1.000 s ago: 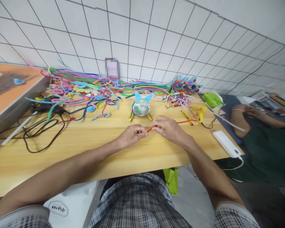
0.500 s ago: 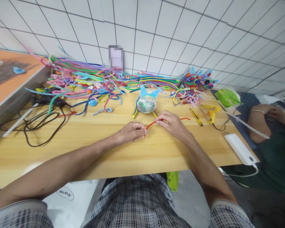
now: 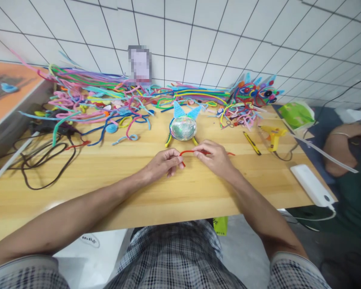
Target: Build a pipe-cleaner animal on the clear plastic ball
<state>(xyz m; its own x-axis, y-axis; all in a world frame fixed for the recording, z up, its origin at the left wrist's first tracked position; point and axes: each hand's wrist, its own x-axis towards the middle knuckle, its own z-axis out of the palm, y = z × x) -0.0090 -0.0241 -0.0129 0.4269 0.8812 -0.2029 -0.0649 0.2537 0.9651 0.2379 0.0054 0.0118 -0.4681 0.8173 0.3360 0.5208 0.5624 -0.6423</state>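
A red pipe cleaner [image 3: 186, 152] runs between my two hands over the wooden table [image 3: 114, 204]. My left hand [image 3: 165, 162] pinches it near its left end, where a short piece bends down past the fingertips. My right hand [image 3: 212, 155] grips it farther along, and its other end sticks out to the right behind the fingers. Just beyond the hands stands a clear, shiny rounded body [image 3: 183, 128] with two blue pointed ears [image 3: 195, 112] and yellow-and-dark legs [image 3: 168, 140].
Colourful pipe cleaners [image 3: 93, 96] lie heaped along the tiled wall. Black cables [image 3: 39, 160] coil at left. At right are a yellow cutter [image 3: 252, 143], a yellow glue gun [image 3: 275, 137], a white power bank [image 3: 312, 185], decorated figures [image 3: 255, 93] and another person's arm [image 3: 338, 152].
The red pipe cleaner now arches between my hands, with its left end bent downward. The camera view has shifted slightly.
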